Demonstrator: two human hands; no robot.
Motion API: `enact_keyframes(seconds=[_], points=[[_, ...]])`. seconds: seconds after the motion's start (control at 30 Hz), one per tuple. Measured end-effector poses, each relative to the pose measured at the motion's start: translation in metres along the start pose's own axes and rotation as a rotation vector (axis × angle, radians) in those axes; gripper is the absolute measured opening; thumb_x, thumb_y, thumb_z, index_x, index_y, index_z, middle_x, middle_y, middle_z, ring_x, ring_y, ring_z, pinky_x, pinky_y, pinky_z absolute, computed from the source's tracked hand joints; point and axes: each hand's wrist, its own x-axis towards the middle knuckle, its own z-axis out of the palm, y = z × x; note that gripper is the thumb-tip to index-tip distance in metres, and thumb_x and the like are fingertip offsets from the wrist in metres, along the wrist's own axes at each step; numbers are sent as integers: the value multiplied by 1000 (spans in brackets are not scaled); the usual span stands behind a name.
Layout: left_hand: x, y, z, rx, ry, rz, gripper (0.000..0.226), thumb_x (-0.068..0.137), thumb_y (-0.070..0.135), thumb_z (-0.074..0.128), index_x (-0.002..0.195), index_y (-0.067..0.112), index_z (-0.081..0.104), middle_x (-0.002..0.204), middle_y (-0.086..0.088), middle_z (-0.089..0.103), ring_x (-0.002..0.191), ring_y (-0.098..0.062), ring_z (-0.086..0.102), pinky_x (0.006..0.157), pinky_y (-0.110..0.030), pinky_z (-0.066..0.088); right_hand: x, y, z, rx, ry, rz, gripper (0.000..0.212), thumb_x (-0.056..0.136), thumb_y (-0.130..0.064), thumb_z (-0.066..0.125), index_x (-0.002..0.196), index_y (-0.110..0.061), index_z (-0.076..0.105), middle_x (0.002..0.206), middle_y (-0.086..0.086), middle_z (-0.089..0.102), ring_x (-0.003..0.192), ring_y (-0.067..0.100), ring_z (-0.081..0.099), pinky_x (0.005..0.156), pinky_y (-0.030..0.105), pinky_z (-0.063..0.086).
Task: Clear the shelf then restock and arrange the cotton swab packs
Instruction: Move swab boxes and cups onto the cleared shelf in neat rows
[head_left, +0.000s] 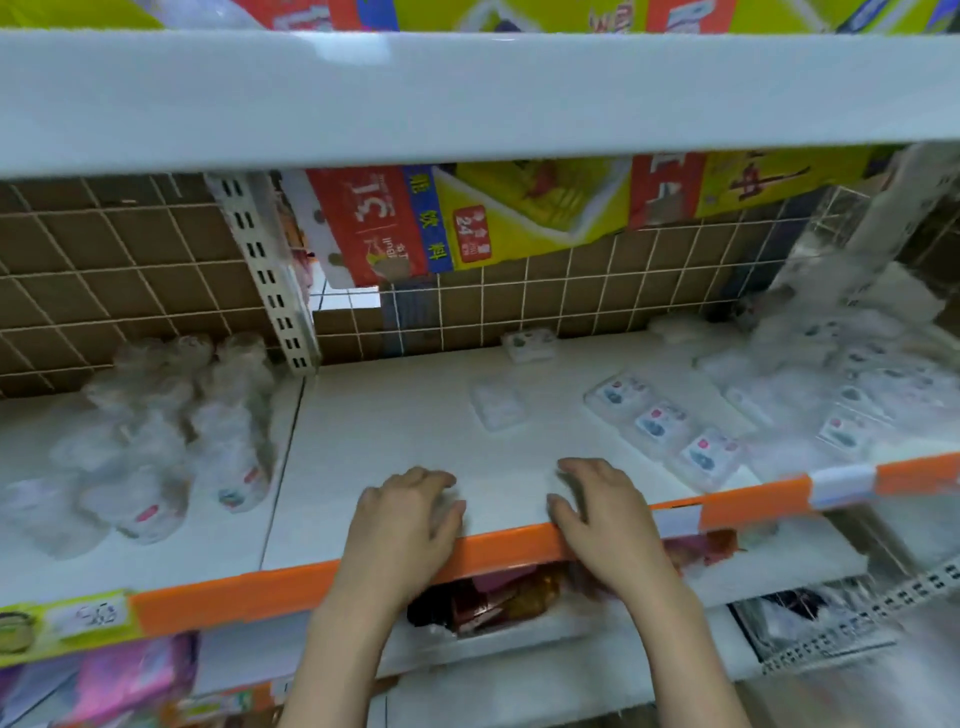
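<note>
Resting on the white shelf (395, 415) at its orange front edge (498, 551), the left hand (410, 519) and right hand (597, 514) lie palm-down, fingers loosely curled, holding nothing. Cotton swab packs (662, 421) sit in a row right of them, others piled beyond.

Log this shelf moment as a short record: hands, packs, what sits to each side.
left hand: fingers loosely curled, resting on the shelf near its front edge, holding nothing
right hand: same pose, beside the left, holding nothing
shelf: white board with an orange front strip
row of packs: three flat packs in a diagonal line, right of the hands
lone pack: clear, mid-shelf
back pack: against the wire grid
pile of packs: heaped at far right
bagged goods: left bay, blurred
</note>
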Motion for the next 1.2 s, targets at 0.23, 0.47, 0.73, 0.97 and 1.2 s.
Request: enact_keyframes(seconds=[0.23,0.47,0.73,0.97,1.2], points=[[19,2,7,31,6,-53,46,88,46,36,122,25,59,121,5,60,111,-19,55,89,-31,40,15,14,-3,22,-43,-18,49,88,-40,43,131,-17,50,129,2,53,118,21,47,98,30,35],[69,2,5,29,0,-35,33,92,40,48,118,23,60,121,-1,57,107,-24,53,88,-35,44,39,11,-4,24,4,-32,41,93,-30,51,133,-18,49,133,0,51,121,19,45,101,30,34],[131,14,26,51,-195,-94,93,78,64,59,149,26,13,156,-7,13,140,-32,17,107,-44,27,45,27,-15,33,96,7,39,91,-31,51,128,-18,54,129,2,54,118,21,47,99,32,36],[158,30,52,29,-309,-136,120,68,65,69,150,25,-9,157,-8,-15,144,-29,-9,114,-45,14,58,51,-37,28,126,-31,40,91,-27,55,130,-16,53,129,6,54,118,24,47,99,34,38],[180,40,60,11,-289,-239,109,70,63,68,150,20,7,151,-10,21,138,-33,14,109,-38,23,77,91,-62,67,158,-117,41,80,-28,52,116,-11,63,112,9,63,101,30,56,84,38,49]])
